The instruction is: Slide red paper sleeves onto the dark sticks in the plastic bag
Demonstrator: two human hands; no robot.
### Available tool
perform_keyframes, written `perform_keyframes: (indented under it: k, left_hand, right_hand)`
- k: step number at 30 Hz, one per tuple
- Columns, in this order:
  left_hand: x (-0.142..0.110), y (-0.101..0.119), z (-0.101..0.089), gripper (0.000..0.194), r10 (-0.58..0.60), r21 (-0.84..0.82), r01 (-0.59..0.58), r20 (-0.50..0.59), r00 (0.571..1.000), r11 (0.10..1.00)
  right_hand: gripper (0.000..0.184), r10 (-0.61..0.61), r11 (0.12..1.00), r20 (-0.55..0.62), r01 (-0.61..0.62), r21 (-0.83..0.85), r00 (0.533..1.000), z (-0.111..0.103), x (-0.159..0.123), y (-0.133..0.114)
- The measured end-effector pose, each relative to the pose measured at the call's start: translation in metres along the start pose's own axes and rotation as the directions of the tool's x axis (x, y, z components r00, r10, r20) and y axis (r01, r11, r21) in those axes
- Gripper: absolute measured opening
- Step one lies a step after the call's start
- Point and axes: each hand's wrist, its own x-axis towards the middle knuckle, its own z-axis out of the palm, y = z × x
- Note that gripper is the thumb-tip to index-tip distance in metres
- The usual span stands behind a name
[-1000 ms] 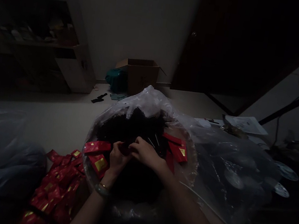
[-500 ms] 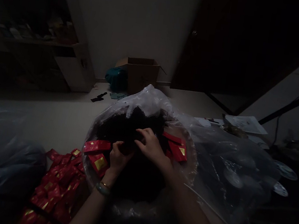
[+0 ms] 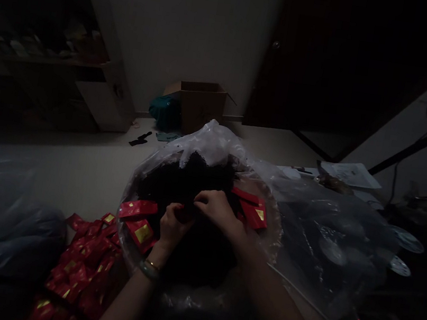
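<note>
Two bare hands meet over dark loose heap (image 3: 182, 182) in plastic-lined round container (image 3: 276, 217). Left hand (image 3: 171, 228) curled round red packet (image 3: 180, 206), only dim edge showing at fingertips; long axis lost in shadow. Packet lies just left of right hand (image 3: 216, 207), left hand nearer, gripping it. Right fingertips bunched close; whether they pinch anything, cannot tell. Loose packets flank both: left pair (image 3: 142, 232) beside left wrist, right packets (image 3: 256, 215) beyond right hand. Bunched clear plastic (image 3: 216, 141) rims far side. Packet pile (image 3: 79, 268) outside, lower left.
</note>
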Motion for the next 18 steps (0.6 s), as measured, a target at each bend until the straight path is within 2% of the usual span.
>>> perform_keyframes:
  k: [3,6,9,11,13,16,18]
  left_hand:
    - [-0.001,0.002,0.000,0.052,-0.033,0.015,0.033,0.017,0.999,0.999]
    - [-0.002,0.001,0.001,0.050,-0.085,0.056,0.083,0.033,0.996,0.995]
    - [-0.001,0.000,0.001,0.046,-0.121,0.075,0.119,0.018,0.993,0.990]
    - [0.000,0.000,0.000,0.045,-0.140,0.079,0.139,0.002,0.990,0.987]
    - [0.002,0.001,-0.002,0.045,-0.173,0.079,0.172,0.006,0.985,0.982]
    - [0.002,0.001,-0.003,0.042,-0.218,0.048,0.216,0.041,0.975,0.975]
    - [0.003,0.000,-0.004,0.039,-0.225,0.003,0.225,0.069,0.972,0.974]
  right_hand:
    - [0.008,-0.093,0.995,-0.051,0.091,-0.042,0.994,0.011,0.000,-0.004]
    - [0.007,-0.210,0.973,-0.012,0.208,-0.098,0.978,0.025,0.000,-0.009]
    - [0.022,-0.269,0.956,-0.001,0.267,-0.119,0.963,0.031,-0.003,-0.011]
    - [0.036,-0.290,0.951,-0.055,0.282,-0.128,0.955,0.029,-0.005,-0.011]
    - [0.039,-0.314,0.941,-0.089,0.298,-0.160,0.945,0.026,-0.009,-0.010]
    - [0.035,-0.345,0.904,-0.015,0.328,-0.274,0.938,0.026,-0.013,-0.008]
    - [0.043,-0.325,0.876,0.044,0.318,-0.363,0.945,0.032,-0.014,-0.007]
